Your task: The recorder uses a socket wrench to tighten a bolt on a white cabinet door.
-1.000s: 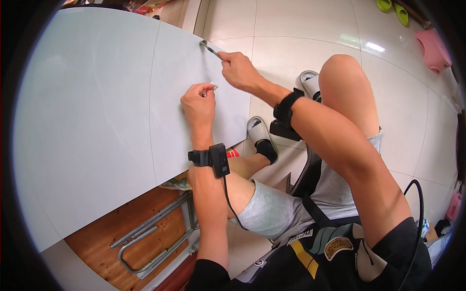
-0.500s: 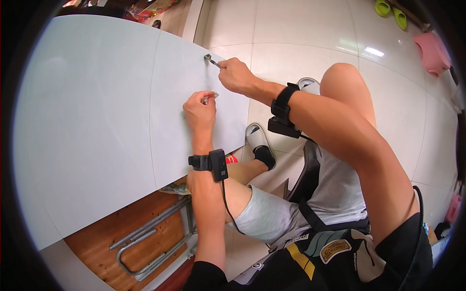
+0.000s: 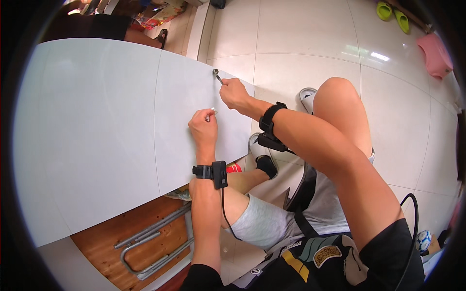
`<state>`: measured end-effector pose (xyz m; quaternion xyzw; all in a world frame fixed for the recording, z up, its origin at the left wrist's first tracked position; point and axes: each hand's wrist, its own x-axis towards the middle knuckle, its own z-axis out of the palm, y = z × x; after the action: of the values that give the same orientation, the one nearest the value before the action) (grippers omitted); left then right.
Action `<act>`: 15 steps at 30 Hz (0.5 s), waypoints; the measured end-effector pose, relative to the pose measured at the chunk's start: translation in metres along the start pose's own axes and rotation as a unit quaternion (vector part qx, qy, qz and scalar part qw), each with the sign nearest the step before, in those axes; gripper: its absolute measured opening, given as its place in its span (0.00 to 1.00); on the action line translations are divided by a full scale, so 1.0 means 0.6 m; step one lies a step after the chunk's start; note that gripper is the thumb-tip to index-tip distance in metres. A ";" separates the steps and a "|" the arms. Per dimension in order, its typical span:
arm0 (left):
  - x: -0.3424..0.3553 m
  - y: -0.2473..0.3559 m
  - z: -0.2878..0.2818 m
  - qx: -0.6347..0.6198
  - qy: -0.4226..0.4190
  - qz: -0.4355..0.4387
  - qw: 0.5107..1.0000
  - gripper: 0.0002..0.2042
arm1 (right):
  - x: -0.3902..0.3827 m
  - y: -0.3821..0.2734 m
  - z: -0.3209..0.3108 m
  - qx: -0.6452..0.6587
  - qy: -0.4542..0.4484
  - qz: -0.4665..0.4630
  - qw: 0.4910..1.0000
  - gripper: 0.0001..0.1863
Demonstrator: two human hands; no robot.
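Over the white tabletop (image 3: 111, 121), my right hand (image 3: 235, 94) is closed round the thin handle of a small metal tool (image 3: 216, 72). The tool's short, wider head sticks out past my fingers near the table's far right edge; its exact kind is too small to tell. Closer to me, my left hand (image 3: 203, 125) is closed in a pinch over the same tabletop. A small whitish piece (image 3: 212, 110) shows at its fingertips, partly hidden by the fingers. The two hands are a little apart, and the tool does not touch the whitish piece.
Below the table's near edge are a wooden panel (image 3: 104, 242) and folded grey metal tube legs (image 3: 141, 264). My knees and slippers are to the right of the table. On the tiled floor lie green clogs (image 3: 401, 21) and a pink plastic stool (image 3: 434, 56). Another person sits beyond the far edge.
The view has shifted, so the table and both hands appear lower. More of the other person shows at the far edge. Both hands keep their holds.
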<state>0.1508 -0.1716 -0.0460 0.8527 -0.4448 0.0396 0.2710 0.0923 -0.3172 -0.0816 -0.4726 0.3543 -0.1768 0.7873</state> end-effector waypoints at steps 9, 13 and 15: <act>0.029 -0.008 0.025 0.122 -0.006 0.171 0.978 0.07 | 0.001 0.009 -0.015 -0.042 0.105 0.069 0.991 0.12; 0.102 0.011 0.044 0.195 -0.061 0.215 0.955 0.07 | -0.008 -0.004 -0.010 0.014 0.154 0.063 0.986 0.16; 0.141 0.027 0.049 0.237 -0.076 0.227 0.942 0.03 | -0.023 -0.019 -0.007 0.048 0.164 0.025 0.985 0.18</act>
<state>0.1839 -0.2556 -0.0381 0.7691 -0.6235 0.1397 0.0104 0.0804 -0.3170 -0.0673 -0.3904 0.4812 -0.2490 0.7443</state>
